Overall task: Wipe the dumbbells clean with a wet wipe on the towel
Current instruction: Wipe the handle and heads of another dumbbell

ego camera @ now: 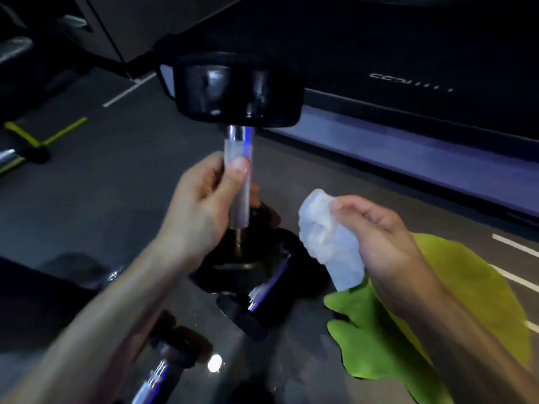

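Observation:
A black dumbbell (237, 91) stands on end in the middle of the view, its chrome handle upright. My left hand (204, 199) grips that handle, thumb near the top. To the right, my right hand (376, 228) holds a crumpled white wet wipe (329, 237), a short way off the handle and not touching it. A green towel (408, 330) lies on the floor at lower right, under my right forearm. A second dumbbell (262, 298) lies on the floor between my arms, beside the towel's left edge.
A third dumbbell (163, 371) with a chrome handle lies at the bottom left. A dark machine base (408, 83) with a pale ledge runs along the right. Yellow and white lines mark the grey floor. Dark equipment stands at the far left.

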Tool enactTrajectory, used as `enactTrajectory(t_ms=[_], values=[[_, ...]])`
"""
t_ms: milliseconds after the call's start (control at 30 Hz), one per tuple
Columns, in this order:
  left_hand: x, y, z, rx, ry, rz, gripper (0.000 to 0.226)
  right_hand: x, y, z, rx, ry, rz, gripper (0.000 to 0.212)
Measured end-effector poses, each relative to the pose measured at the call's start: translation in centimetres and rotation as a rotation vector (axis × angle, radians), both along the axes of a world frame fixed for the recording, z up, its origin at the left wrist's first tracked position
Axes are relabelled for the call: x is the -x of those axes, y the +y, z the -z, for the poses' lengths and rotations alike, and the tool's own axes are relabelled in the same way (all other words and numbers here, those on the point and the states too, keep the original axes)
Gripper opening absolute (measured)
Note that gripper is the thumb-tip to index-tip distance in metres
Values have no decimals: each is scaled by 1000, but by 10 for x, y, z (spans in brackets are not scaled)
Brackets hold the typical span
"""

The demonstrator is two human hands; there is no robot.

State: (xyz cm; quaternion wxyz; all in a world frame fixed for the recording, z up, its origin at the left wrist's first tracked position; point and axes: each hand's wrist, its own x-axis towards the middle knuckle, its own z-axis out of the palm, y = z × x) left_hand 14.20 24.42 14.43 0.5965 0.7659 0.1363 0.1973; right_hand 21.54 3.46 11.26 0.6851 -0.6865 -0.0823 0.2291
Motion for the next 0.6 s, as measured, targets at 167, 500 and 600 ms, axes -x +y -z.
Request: enactTrajectory(t_ms=[167, 500, 600], values=[[-42, 99, 44, -303, 310, -48, 43, -12, 26, -1, 20, 80, -126, 12], [-87, 194, 150, -751, 929, 72, 40, -13, 70, 22, -40, 264, -130, 14], [-88, 208, 169, -721, 983, 28, 43, -10, 70, 30, -57, 348, -83, 15]])
